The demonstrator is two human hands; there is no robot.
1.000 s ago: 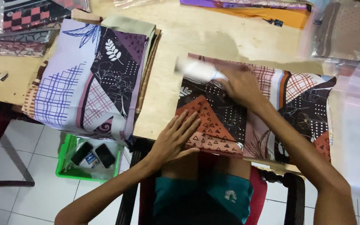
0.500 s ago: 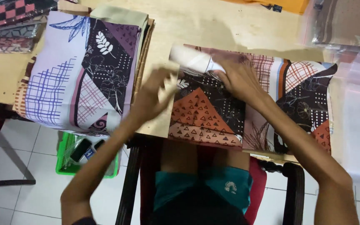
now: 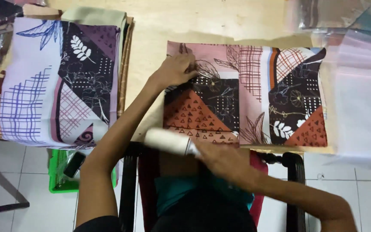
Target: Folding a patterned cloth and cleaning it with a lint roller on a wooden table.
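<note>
Head view, my read: left hand (image 3: pixel 177 71) flat, fingers spread on folded cloth (image 3: pixel 243 92) near its top left corner, probably pinning it so it won't slide. Right hand (image 3: pixel 224 161) closed around white roller (image 3: pixel 167 141), blurry, at cloth's near edge. Cloth lies flat on table (image 3: pixel 211 23); second folded stack (image 3: pixel 59 81) left.

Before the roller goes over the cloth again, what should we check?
1. Left hand pressing the patterned cloth at its top left corner: ok.
2. Right hand holding the white roller: ok.
3. Roller touching the cloth: cannot tell, it is blurred at the cloth's near edge.
4. Cloth lying flat on the wooden table: ok.
5. Cloth apart from the stack of folded cloths: ok.
</note>
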